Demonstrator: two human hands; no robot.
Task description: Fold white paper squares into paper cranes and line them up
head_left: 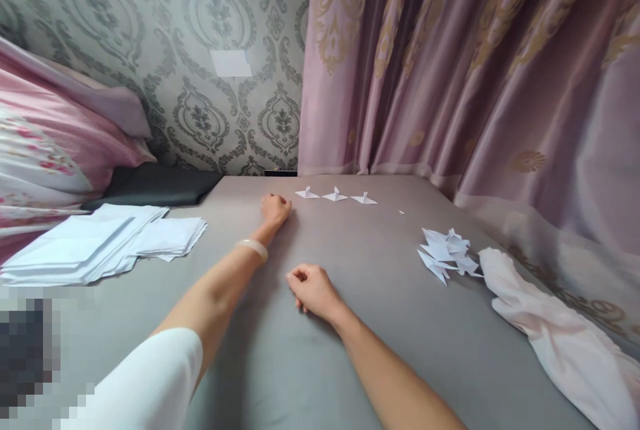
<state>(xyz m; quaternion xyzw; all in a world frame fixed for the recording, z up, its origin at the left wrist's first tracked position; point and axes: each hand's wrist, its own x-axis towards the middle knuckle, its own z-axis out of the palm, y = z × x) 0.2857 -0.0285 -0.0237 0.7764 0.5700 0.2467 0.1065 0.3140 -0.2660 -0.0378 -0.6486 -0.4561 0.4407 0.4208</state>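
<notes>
My left hand reaches to the far part of the grey surface, a bracelet on its wrist. Its fingers are curled closed, and whatever may be inside them is hidden. Just right of it, three small white folded-paper figures stand in a row, each with flat pointed sides and a raised middle. Nearer to me, my right hand rests with its fingers curled in and the thumb near the forefinger; nothing shows in it. A loose heap of folded white paper pieces lies off to the right.
Stacks of white paper sheets and smaller squares lie at left, beside a black flat item and pink bedding. A pale cloth lies at right below the pink curtain. A tiny white scrap sits beyond the row.
</notes>
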